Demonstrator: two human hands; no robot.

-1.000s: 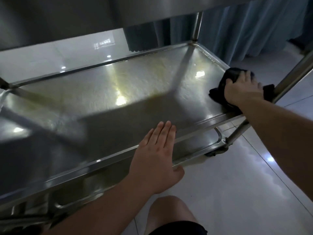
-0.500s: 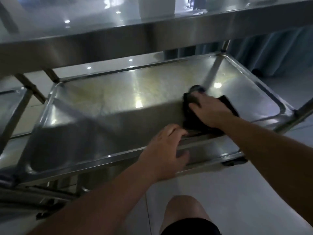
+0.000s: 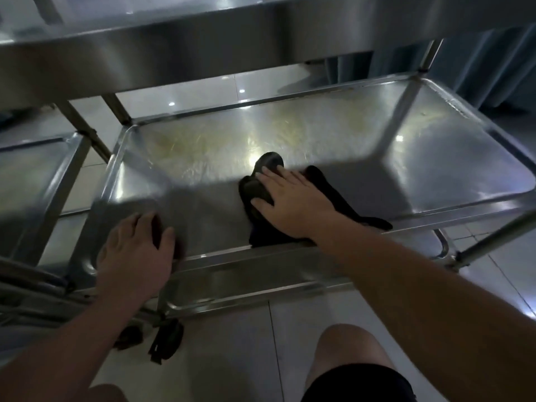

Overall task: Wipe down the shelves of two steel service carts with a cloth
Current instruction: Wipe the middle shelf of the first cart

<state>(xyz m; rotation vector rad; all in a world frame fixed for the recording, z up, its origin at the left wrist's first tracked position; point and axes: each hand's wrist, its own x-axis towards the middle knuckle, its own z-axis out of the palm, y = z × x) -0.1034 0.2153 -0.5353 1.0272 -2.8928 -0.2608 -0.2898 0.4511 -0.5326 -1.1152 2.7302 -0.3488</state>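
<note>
A steel cart's middle shelf (image 3: 362, 134) fills the view, with yellowish streaks across its far half. On its near middle lies a black cloth (image 3: 333, 195). My right hand (image 3: 290, 201) presses flat on the cloth, fingers spread and pointing left. My left hand (image 3: 136, 256) curls over the shelf's front rim at the near left, fingers bent onto the shelf surface. The cart's top shelf (image 3: 174, 47) overhangs at the top of the view.
A second steel cart (image 3: 32, 169) stands close on the left. A lower shelf (image 3: 246, 288) shows beneath the front rim, and a black caster (image 3: 166, 339) rests on the pale tiled floor. Blue-grey curtains (image 3: 478, 53) hang at the back right. My bare knee (image 3: 345, 358) is below.
My right hand has slid the cloth from the shelf's right end leftward to its middle. My left hand has shifted left and curled over the front rim. The camera view has moved up and back.
</note>
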